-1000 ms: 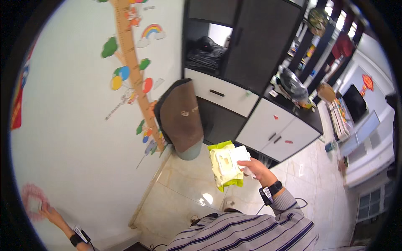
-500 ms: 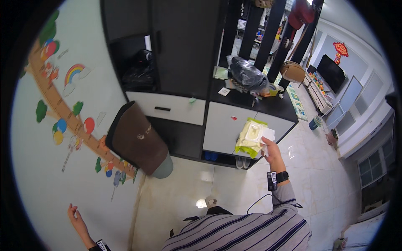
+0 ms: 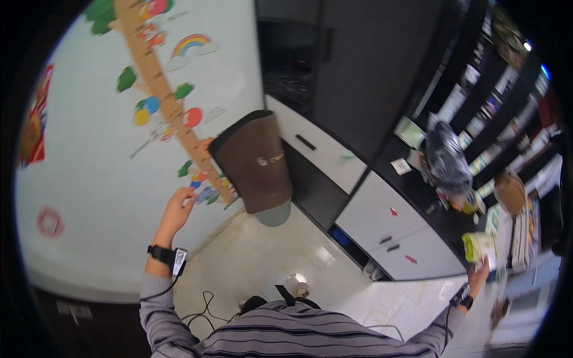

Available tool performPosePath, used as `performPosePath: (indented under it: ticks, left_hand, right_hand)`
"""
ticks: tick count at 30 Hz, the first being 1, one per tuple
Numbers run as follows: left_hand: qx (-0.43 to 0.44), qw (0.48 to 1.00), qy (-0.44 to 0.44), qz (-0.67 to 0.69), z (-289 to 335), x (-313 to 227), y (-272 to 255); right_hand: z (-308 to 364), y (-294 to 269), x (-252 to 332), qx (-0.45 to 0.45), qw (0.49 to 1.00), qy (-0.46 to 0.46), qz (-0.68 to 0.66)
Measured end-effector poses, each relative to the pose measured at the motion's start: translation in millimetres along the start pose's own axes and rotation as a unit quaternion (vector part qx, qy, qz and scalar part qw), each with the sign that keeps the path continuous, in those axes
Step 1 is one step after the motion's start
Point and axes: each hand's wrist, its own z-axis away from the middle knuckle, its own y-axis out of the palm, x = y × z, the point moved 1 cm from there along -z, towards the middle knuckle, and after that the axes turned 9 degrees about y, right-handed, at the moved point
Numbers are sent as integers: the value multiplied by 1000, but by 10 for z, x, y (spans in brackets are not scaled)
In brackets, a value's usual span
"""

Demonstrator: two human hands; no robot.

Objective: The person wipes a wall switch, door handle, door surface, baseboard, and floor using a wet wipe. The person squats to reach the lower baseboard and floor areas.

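At the right, my right hand (image 3: 478,272) is closed on a pack of wet wipes (image 3: 479,246), green and pale yellow. The pack is near the right end of the black-and-white cabinet and is partly blurred. Nothing shows in my left hand (image 3: 178,210), which is raised in front of the wall with loosely bent fingers, thumb apart. To its right, a brown mat-like piece (image 3: 253,164) covers most of a grey-green bin (image 3: 274,216) standing in the corner. A gap separates that hand from the brown piece.
The cabinet (image 3: 388,218) runs along the right, with a plastic-wrapped dark bundle (image 3: 447,158) and a white card (image 3: 401,166) on top. A brown bag (image 3: 510,192) hangs near the slats. Height-chart stickers (image 3: 156,77) cover the left wall. A cable (image 3: 206,307) trails near my left arm.
The view has turned left. My left hand has risen further into sight, nearer the covered bin. My right hand, still holding the wipes, is now farther out at the right.
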Motion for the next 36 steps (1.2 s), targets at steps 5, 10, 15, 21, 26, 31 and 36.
performPosePath:
  ticks: [5,10,15,21,26,31,36]
  left_hand:
    - [13,999,-42,-18,77,-72,3]
    - [15,996,-89,-7,358,91,-89]
    - [9,993,-112,-17,817,465,-315]
    - [-12,987,-149,54,1619,1294,-451]
    - [44,960,-159,227,1918,1817,-492]
    - [12,915,-185,359,2213,2158,-630]
    - [-196,872,-253,369,2945,2353,-1049]
  right_hand:
    - [-494,118,-26,-58,989,132,13]
    - [-196,607,187,-44,966,80,243]
    - [-80,536,146,-93,960,62,258]
    - [838,1601,-1103,110,984,73,116]
    - [3322,4905,-2889,499,824,135,232]
    - [6429,6990,-4580,725,575,95,366]
    - [8495,7238,-5360,834,449,161,276]
